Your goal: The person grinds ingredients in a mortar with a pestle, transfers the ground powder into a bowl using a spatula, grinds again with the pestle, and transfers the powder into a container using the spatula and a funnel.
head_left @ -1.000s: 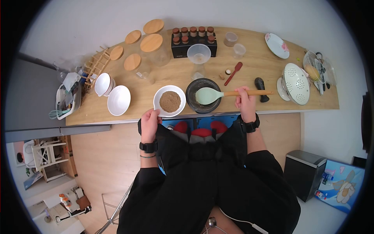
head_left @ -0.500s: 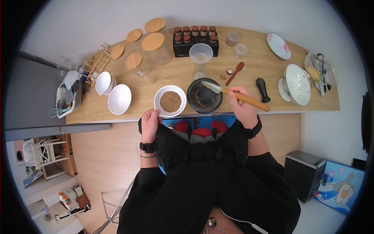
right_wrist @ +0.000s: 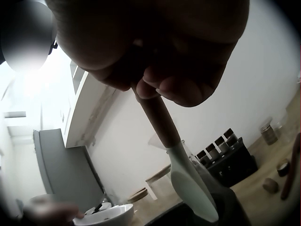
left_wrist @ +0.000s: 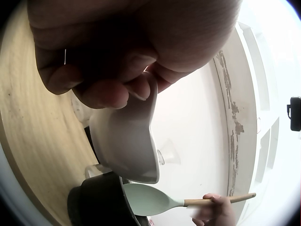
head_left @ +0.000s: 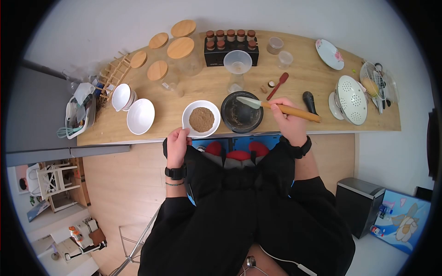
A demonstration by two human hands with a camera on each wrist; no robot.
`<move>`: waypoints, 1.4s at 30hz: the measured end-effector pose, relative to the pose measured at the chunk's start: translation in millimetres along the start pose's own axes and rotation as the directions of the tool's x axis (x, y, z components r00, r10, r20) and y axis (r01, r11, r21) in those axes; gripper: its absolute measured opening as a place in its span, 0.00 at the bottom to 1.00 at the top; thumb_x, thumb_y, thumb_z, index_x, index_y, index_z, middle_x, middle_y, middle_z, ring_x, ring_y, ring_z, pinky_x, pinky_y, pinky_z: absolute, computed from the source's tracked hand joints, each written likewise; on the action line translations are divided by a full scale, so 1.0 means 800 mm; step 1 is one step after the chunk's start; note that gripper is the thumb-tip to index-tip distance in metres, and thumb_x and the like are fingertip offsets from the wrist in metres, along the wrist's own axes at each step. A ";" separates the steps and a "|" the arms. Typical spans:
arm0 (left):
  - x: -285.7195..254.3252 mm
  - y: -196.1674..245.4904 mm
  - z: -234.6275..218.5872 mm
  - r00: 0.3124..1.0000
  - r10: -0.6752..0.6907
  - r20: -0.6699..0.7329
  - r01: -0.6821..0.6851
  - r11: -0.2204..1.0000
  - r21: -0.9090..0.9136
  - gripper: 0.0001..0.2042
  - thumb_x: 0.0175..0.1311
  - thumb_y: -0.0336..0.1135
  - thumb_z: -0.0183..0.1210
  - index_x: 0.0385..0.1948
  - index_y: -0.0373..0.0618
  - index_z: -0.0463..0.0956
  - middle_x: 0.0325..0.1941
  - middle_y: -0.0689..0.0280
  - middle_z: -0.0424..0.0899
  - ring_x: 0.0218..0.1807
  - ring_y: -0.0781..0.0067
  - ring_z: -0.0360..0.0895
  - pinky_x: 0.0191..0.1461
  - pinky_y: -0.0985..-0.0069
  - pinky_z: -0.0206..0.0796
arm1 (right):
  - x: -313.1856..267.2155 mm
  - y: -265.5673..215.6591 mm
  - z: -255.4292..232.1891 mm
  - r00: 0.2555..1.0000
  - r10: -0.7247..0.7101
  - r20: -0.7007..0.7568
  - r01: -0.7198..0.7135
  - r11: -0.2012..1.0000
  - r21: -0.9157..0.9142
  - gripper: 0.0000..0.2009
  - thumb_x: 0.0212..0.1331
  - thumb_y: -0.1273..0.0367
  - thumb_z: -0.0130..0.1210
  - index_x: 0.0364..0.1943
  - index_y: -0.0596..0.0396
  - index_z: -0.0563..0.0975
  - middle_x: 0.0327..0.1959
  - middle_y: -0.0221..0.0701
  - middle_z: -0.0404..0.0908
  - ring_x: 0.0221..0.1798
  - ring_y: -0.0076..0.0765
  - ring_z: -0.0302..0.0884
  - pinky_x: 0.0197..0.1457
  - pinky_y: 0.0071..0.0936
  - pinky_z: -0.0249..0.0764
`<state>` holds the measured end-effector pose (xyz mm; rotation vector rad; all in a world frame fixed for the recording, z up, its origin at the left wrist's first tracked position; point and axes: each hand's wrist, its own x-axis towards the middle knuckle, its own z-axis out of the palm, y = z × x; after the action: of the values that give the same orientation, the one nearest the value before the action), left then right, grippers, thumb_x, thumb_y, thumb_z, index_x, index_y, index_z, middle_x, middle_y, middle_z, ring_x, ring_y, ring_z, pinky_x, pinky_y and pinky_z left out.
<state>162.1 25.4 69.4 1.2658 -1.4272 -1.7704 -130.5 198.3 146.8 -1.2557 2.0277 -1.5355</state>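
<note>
A white bowl [head_left: 201, 119] of brown powder stands at the counter's front edge; my left hand [head_left: 177, 146] pinches its rim. In the left wrist view the fingers hold the edge of the white bowl [left_wrist: 127, 136]. Beside it, to the right, is a dark stone mortar [head_left: 241, 120] with brown residue inside. My right hand [head_left: 290, 123] grips the wooden handle of a pale green spoon [head_left: 248, 102], its head tilted on edge over the mortar's back part. The right wrist view shows the spoon head [right_wrist: 190, 186] pointing down at the mortar.
A funnel [head_left: 237, 62] on a clear bottle stands behind the mortar, before a black spice rack [head_left: 230, 58]. Right are a red spatula [head_left: 278, 86], a black pestle [head_left: 309, 102] and a white colander [head_left: 351, 100]. White bowls [head_left: 141, 116] and wood-lidded jars [head_left: 181, 48] are left.
The spoon head has turned from flat over the mortar to on edge, moving toward its back rim. My right hand has shifted its grip on the handle. The left hand keeps its place.
</note>
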 end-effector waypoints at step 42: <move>0.008 -0.002 -0.001 1.000 0.000 0.014 0.000 1.000 0.010 0.13 0.67 0.37 0.55 0.22 0.43 0.76 0.18 0.73 0.73 0.22 0.83 0.70 0.28 0.83 0.61 | 0.013 -0.047 -0.006 0.991 0.135 0.003 -0.131 0.968 -0.215 0.11 0.63 0.66 0.63 0.33 0.63 0.80 0.15 0.27 0.75 0.18 0.16 0.70 0.23 0.16 0.62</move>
<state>160.6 19.6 65.9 1.2615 -1.4455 -1.7775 -122.3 191.6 184.6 -1.1739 2.2649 -1.2683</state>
